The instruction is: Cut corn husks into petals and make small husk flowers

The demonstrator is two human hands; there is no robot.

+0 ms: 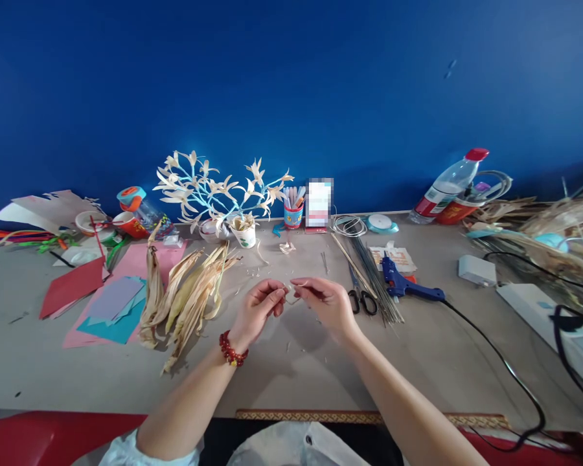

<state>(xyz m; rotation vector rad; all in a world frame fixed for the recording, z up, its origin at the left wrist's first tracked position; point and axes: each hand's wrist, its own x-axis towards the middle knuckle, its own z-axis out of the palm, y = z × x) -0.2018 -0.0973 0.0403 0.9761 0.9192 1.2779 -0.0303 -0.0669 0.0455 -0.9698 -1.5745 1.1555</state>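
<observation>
Over the middle of the table, my left hand [263,307] and my right hand [326,303] face each other with their fingertips pinched. Between them is a thin pale strip [294,299], which looks like corn husk but is too small to be sure of. Both hands appear closed on it. A red bead bracelet [233,349] circles my left wrist. Dried corn husks [194,291] lie in a pile to the left of my left hand. Just right of my right hand are black-handled scissors [364,301], partly hidden by it, and a bundle of thin wires [379,285].
Pale husk flowers [223,188] stand in paper cups [244,233] at the back. A blue glue gun [408,285] trails a black cord on the right. Coloured paper [119,310] lies left. A tilted bottle [442,188] and a white power strip [529,314] are at the right.
</observation>
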